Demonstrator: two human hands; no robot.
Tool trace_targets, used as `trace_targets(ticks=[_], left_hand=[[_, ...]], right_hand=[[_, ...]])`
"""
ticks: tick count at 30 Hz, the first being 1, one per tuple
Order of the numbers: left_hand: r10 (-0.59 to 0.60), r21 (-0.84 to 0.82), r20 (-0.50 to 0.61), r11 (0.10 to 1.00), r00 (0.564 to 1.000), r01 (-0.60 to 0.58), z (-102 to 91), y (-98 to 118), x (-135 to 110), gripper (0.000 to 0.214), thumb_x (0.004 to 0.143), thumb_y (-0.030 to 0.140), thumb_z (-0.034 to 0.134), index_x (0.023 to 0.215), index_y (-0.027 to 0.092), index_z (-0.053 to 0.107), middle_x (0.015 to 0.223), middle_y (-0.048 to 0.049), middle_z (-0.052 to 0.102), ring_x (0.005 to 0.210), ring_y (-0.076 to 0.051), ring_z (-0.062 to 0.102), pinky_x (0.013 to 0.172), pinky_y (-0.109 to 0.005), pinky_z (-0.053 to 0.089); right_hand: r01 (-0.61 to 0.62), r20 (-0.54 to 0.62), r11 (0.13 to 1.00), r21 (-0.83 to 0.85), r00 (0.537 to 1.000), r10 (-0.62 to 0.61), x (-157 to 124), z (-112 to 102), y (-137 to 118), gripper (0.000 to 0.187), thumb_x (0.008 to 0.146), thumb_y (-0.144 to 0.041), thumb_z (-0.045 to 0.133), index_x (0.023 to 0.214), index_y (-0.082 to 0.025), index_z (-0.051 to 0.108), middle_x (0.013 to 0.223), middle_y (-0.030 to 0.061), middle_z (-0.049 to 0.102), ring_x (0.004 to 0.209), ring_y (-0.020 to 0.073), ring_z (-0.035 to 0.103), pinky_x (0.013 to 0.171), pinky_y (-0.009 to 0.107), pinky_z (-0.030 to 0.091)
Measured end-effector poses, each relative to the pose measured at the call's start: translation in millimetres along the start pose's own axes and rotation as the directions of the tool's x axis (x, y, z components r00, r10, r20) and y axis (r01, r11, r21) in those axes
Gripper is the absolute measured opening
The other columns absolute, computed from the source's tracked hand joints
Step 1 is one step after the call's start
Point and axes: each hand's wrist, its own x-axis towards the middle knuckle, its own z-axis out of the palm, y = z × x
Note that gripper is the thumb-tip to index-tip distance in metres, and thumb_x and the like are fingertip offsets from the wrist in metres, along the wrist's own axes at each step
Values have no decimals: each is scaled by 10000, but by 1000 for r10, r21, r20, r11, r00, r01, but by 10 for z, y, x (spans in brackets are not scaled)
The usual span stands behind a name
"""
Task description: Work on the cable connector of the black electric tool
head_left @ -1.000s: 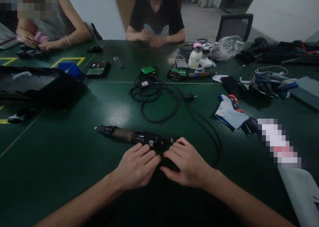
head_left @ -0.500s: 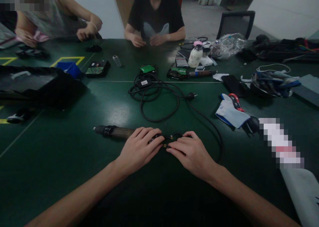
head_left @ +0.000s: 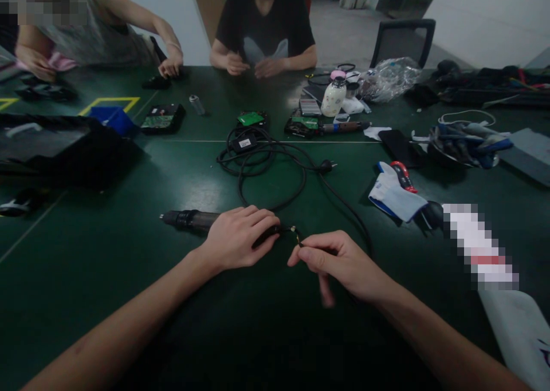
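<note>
An electric screwdriver (head_left: 201, 220) with a brown body and black nose lies on the green table, its tip to the left. My left hand (head_left: 241, 236) is wrapped over its rear end and hides that part. Thin wires (head_left: 298, 239) with a light-coloured connector come out to the right of my left fingers. Between thumb and forefinger, my right hand (head_left: 341, 260) pinches the dark wire end, its other fingers curled below and partly blurred. A black power cable (head_left: 304, 179) lies coiled behind both hands, with its plug (head_left: 327, 166) on the right.
Two people sit across the table. Circuit-board units (head_left: 161, 118), a second screwdriver (head_left: 346, 127) and a white bottle (head_left: 334, 97) stand along the back. On the right lie a glove (head_left: 393, 193) and a phone (head_left: 400, 147). A black bin (head_left: 64, 150) occupies the left.
My right hand has turned and now pinches the wire end a little lower. My left hand stays on the screwdriver, its fingers more closed. The left co-worker's hand has shifted right.
</note>
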Motion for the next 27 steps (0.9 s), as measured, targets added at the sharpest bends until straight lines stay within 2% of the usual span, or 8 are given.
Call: trace_targets(ticks=[2,4,6,8,11,16,20,27], left_hand=[[8,-12,-4,1000,1000,-8,1,5,-11,279,1022,376,555,1236,232,660,1188,-44,738,980,-211,697,796,-364,544],[11,-32,-6,999,1000,-12,1,5,-16,271,1020,349,554,1236,232,668,1182,-43,742,988,-206,702,818,-360,551],[24,-49,-8,999,1000,-24,-6,0,-21,257,1019,342,557,1218,234,679,1167,-38,746,985,-201,707,813,-350,555],[53,-60,-7,997,999,-53,-19,2,-40,246,1016,348,564,1196,239,692,1150,-33,748,967,-195,711,783,-340,553],[96,-78,-1,992,995,-96,-43,42,-101,228,1014,352,576,1174,253,706,1133,-22,747,925,-186,707,739,-334,541],[133,-120,5,984,991,-132,-47,215,-190,214,1020,342,588,1188,260,692,1158,-12,740,928,-184,693,761,-338,544],[138,-99,1,986,990,-137,-16,303,-191,220,1022,350,588,1196,247,675,1157,-23,741,933,-193,692,773,-350,547],[172,-40,-40,984,984,-174,36,261,-215,259,1010,340,618,1244,236,655,1209,-29,741,974,-201,694,785,-350,536]], right_hand=[[-30,55,981,190,998,20,26,19,67,372,1005,-515,670,1031,-167,798,604,-73,450,498,97,513,498,230,515],[-60,63,957,285,997,44,64,31,143,373,991,-518,685,1040,-160,778,619,-69,471,519,101,509,494,228,523],[-107,55,956,272,994,96,100,27,203,360,991,-495,689,1054,-152,775,655,-48,537,502,83,466,423,187,394],[-116,4,979,170,993,117,126,15,230,343,1002,-462,673,1048,-143,791,634,-44,537,491,74,420,422,191,288],[-55,-107,992,-117,993,42,130,25,214,272,1009,-387,661,982,-167,819,642,-27,587,558,98,470,513,228,318],[-1,-141,835,-551,986,-92,82,91,155,304,1016,-335,645,776,-187,759,653,-19,633,590,123,510,573,271,323],[75,-83,709,-701,979,-186,47,96,204,388,1017,-325,640,657,-183,603,603,-29,551,546,110,452,561,274,282],[202,48,565,-800,960,-275,-5,101,349,345,1050,-320,545,730,-191,536,680,-15,545,581,117,440,590,294,262]])
